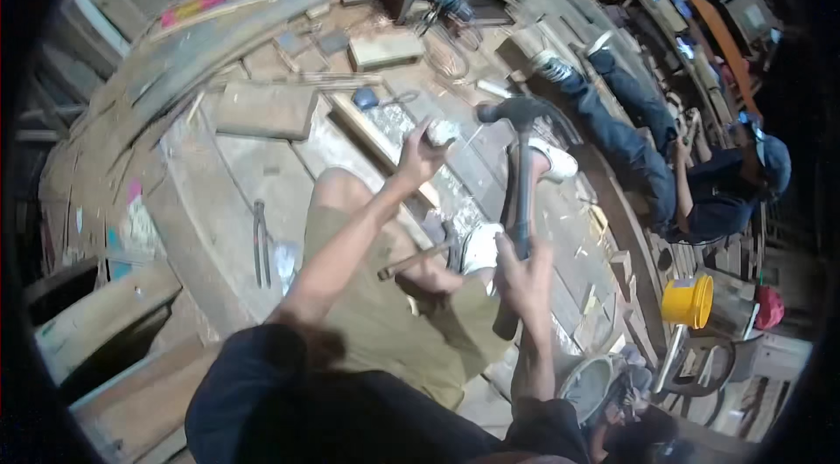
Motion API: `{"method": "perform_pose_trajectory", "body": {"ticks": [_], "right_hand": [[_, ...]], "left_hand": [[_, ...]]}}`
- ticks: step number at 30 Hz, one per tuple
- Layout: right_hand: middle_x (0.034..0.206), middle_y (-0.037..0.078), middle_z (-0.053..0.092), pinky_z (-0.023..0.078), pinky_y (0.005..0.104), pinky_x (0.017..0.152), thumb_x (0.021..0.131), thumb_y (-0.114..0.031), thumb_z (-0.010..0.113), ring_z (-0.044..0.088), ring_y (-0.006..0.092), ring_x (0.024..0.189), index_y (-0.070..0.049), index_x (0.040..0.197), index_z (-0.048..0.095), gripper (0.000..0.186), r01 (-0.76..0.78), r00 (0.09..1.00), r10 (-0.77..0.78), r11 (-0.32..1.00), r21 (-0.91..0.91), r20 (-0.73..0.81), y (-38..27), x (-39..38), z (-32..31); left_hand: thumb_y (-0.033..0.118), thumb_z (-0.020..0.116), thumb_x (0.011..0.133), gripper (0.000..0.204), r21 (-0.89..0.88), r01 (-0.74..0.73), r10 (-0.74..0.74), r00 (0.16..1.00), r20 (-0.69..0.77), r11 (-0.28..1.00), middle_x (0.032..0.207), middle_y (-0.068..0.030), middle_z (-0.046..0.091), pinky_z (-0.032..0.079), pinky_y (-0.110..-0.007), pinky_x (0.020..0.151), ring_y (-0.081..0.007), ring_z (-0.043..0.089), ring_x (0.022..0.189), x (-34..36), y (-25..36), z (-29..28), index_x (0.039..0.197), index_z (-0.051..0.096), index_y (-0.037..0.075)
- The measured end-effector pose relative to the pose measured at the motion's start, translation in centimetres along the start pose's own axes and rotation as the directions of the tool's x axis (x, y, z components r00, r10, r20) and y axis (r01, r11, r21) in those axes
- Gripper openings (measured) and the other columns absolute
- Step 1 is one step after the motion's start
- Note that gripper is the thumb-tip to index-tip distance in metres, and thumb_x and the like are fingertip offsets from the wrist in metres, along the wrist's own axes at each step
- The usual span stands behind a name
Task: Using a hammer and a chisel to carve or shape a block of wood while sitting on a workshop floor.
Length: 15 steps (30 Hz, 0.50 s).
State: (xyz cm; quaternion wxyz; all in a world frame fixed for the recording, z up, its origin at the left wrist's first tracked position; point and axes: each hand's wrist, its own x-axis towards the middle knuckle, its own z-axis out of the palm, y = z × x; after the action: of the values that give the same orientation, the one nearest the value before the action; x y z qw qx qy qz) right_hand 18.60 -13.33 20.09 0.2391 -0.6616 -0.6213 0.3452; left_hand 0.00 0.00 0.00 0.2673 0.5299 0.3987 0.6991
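Note:
My right hand [525, 279] grips the black handle of a claw hammer [516, 171], raised upright with its dark head at the top. My left hand [423, 154] is stretched ahead over the boards, its fingers closed around a small dark and whitish thing [442, 132] too blurred to name. The hammer head is apart from it, further right. Below my left hand lies a narrow wooden strip [376, 139]. A second hammer with a wooden handle [411, 263] lies by my bent leg. Long-handled pincers [261, 244] lie on the floor left of my knee.
Wood blocks [267, 110] and another block [386, 51] lie ahead, with a blue round object [366, 98] between them. A power drill [449, 0] is further back. On the right, a person in dark clothes [722, 188] sits with legs stretched towards me, near a yellow bucket [687, 302].

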Motion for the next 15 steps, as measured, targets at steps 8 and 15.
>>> {"method": "perform_pose_trajectory", "body": {"ticks": [8, 15], "right_hand": [[0.059, 0.001, 0.050, 0.035, 0.0258, 0.044, 0.087, -0.018, 0.064, 0.045, 0.0070, 0.050, 0.002, 0.083, 0.057, 0.022, 0.235, 0.972, -0.236, 0.970, -0.055, -0.013, 3.0, 2.8, 1.7], [0.054, -0.002, 0.045, 0.032, 0.0255, 0.038, 0.088, -0.016, 0.061, 0.042, 0.0074, 0.041, -0.002, 0.079, 0.053, 0.018, -0.043, 0.992, 0.042, 0.999, 0.008, 0.121, 1.7, 2.0, 3.7]], "left_hand": [[0.011, 0.076, 0.070, 0.038, 0.212, 0.027, -0.016, 0.998, -0.054, 0.977, 0.073, -0.0143, 0.065, 0.049, -0.032, 0.059, -0.0226, 0.065, 0.062, 1.2, 1.6, 0.2, 0.098, 0.056, -0.005], [0.002, 0.071, 0.073, 0.034, 0.035, 0.024, -0.025, 1.000, 0.013, 0.999, 0.085, -0.0095, 0.068, 0.050, -0.028, 0.072, -0.0134, 0.065, 0.077, 0.8, 0.3, -0.2, 0.105, 0.059, -0.001]]}}
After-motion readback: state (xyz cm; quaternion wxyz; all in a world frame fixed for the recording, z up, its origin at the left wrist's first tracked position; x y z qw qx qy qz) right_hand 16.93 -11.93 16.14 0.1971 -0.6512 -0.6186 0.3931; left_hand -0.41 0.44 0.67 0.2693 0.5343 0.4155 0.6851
